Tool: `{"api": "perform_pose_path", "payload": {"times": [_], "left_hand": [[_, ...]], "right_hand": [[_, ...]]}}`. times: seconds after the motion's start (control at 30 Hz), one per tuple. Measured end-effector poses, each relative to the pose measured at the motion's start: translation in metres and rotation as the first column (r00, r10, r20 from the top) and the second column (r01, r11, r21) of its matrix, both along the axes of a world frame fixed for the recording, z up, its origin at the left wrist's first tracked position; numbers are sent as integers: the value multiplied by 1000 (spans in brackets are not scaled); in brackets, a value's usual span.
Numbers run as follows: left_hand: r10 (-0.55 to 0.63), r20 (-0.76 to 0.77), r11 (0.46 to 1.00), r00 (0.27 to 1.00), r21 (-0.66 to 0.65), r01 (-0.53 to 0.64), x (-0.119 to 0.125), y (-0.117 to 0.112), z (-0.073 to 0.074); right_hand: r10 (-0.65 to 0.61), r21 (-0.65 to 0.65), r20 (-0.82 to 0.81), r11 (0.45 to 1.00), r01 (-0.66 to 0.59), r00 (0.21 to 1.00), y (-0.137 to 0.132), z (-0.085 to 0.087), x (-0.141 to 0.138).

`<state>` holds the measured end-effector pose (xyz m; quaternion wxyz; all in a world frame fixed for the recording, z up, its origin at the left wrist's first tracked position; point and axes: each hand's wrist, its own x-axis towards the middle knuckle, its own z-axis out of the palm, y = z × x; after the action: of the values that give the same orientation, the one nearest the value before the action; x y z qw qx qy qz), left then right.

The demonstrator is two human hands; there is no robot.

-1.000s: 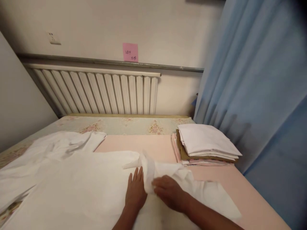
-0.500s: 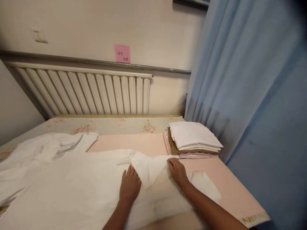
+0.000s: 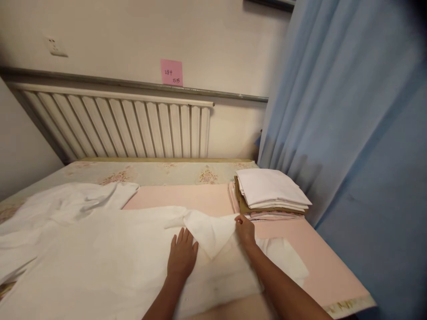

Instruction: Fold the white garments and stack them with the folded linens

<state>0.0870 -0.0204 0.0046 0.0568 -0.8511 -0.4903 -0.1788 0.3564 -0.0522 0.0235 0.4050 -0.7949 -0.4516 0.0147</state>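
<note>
A white shirt (image 3: 100, 249) is spread over the bed, its cloth running off the left and bottom of the view. Flat on the shirt, with fingers stretched out, rests my left hand (image 3: 182, 253). My right hand (image 3: 245, 229) pinches the far right corner of a pointed white flap (image 3: 210, 231) that looks like the shirt's collar. The flap's tip points toward me, between my two hands. Part of a sleeve or hem (image 3: 283, 260) shows beyond my right forearm.
A stack of folded cloths (image 3: 273, 189) sits just beyond my right hand on the pink sheet (image 3: 187, 195). Crumpled white cloth (image 3: 66, 204) lies at the left. A radiator (image 3: 133, 126) lines the wall behind the bed, and a blue curtain (image 3: 320, 106) hangs on the right.
My right hand has shifted slightly away from me and still pinches the corner of the flap. The flap's tip has moved slightly right. My left hand stays flat in nearly the same place.
</note>
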Motion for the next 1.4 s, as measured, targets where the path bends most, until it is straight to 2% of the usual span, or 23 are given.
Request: {"api": "perform_pose_path", "payload": {"times": [0.13,0.2,0.3,0.37,0.47,0.57,0.7,0.83,1.03,1.1,1.17,1.23,1.27,1.33,1.37,1.4], "left_hand": [[3,10,1000,1000,0,-3,0,-1,1],[1,16,1000,1000,1,-1,-1,-3,1],[-7,60,1000,998,-16,8,-2,-4,2],[13,154,996,988,-88,0,-3,1,6],[176,325,944,929,-322,-67,-2,20,20],[313,358,886,880,-443,-135,4,48,37],[406,332,844,851,-493,-211,17,79,51],[426,261,817,867,-523,-244,25,100,53],[482,136,766,866,-544,-341,13,125,54],[483,119,773,867,-524,-358,12,127,58],[480,123,804,869,-459,-379,17,123,64],[448,145,854,882,-362,-374,29,110,67],[388,160,897,907,-293,-332,35,102,67],[166,158,980,973,-133,-145,49,83,58],[11,124,998,992,-59,-4,54,74,50],[-117,76,993,990,-18,119,58,67,41]], "right_hand": [[48,58,135,997,-56,990,-13,6,-13],[148,88,250,981,-175,957,-16,4,-28],[350,54,479,904,-424,805,-17,-8,-50],[418,-14,547,871,-492,725,-17,-17,-60],[443,-92,538,876,-473,717,-15,-26,-66],[452,-120,531,877,-465,716,-14,-27,-65],[455,-121,523,877,-466,721,-12,-28,-63],[460,-134,509,878,-460,728,-12,-30,-63],[477,-165,480,873,-458,736,-11,-28,-62],[481,-167,471,872,-460,739,-11,-28,-62],[482,-163,464,871,-464,743,-10,-28,-62],[485,-157,458,869,-469,745,-10,-28,-62],[486,-156,458,868,-471,745,-10,-28,-62],[485,-156,458,869,-470,745,-10,-28,-61],[484,-158,460,869,-468,744,-10,-28,-61],[484,-161,462,870,-466,744,-10,-27,-61]]}}
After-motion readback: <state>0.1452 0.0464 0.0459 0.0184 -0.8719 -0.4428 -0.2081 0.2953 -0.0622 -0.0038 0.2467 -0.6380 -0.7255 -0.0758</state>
